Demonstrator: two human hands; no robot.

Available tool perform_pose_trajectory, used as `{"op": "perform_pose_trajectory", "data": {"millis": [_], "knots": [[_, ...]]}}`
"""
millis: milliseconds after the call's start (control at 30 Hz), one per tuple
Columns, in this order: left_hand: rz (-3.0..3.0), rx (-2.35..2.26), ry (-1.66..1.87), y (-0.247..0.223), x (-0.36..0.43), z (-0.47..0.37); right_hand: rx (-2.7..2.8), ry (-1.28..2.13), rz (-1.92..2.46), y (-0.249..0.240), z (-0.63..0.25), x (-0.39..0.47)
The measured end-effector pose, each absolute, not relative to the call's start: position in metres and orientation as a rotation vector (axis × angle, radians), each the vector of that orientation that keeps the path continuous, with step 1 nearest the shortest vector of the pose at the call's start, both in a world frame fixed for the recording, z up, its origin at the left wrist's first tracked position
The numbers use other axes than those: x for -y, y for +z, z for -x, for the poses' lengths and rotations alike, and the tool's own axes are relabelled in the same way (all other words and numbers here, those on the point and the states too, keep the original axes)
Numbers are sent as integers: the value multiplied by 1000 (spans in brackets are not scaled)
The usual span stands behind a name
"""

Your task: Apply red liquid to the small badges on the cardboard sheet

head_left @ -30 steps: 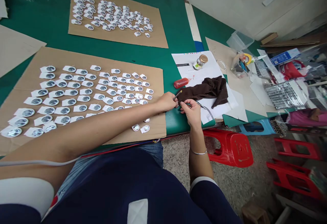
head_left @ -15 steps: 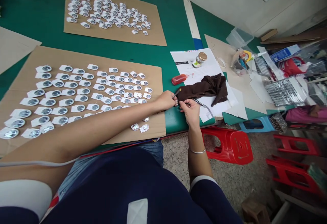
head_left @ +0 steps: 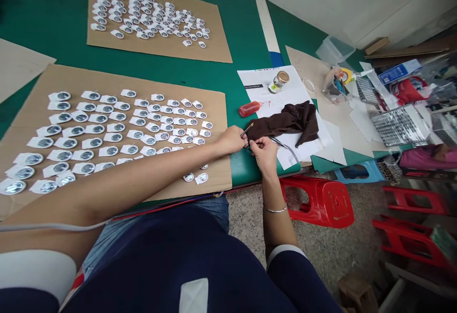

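Near the table's front edge my left hand [head_left: 232, 140] is closed, with a thin stick-like tool [head_left: 247, 130] with a yellowish tip poking out of its fingers. Right beside it, my right hand [head_left: 264, 153] is closed in a pinch; what lies between its fingertips is too small to make out. A small shiny bit shows where the fingertips meet. Just beyond the hands a crumpled dark brown cloth [head_left: 285, 122] lies on white printed paper [head_left: 257, 77]. A curved metal tool [head_left: 282, 143] rests by the cloth, partly hidden behind my right hand.
Cardboard sheets [head_left: 214, 101] hold rows of small oval silver pieces on white paper tabs [head_left: 157, 97]. A red squeeze bottle [head_left: 250, 109] and a lidded glass jar [head_left: 278, 82] are close by. A red stool [head_left: 335, 203] stands under the table edge. Clutter fills the right.
The view has shifted very slightly. My right hand has moved a touch up and left, closer to my left hand; both keep their pinches.
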State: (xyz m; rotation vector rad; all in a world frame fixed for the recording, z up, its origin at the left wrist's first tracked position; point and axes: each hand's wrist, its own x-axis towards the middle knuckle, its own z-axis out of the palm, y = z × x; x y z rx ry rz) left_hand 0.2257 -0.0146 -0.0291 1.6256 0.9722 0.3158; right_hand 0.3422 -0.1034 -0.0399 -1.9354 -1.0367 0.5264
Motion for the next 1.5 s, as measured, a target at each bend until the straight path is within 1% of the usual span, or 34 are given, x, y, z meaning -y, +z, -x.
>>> {"op": "perform_pose_trajectory", "data": {"millis": [233, 467, 633, 867, 1033, 1267, 1500], "knots": [[-1636, -974, 340, -28, 16, -226, 1121, 385, 1963, -38, -337, 102], [-1623, -991, 337, -25, 15, -227, 1141, 321, 1958, -30, -334, 101], [-1538, -993, 280, -24, 16, -226, 1011, 356, 1888, -27, -333, 102], [-1326, -962, 182, -19, 11, -228, 606, 488, 1630, -14, -350, 91], [-1203, -884, 159, -11, 6, -225, 455, 477, 1545, -17, -368, 84], [-1121, -778, 220, 6, -1, -215, 472, 425, 1623, -31, -352, 96], [-1081, -795, 276, 22, 4, -196, 517, 408, 1566, -13, -318, 107]]}}
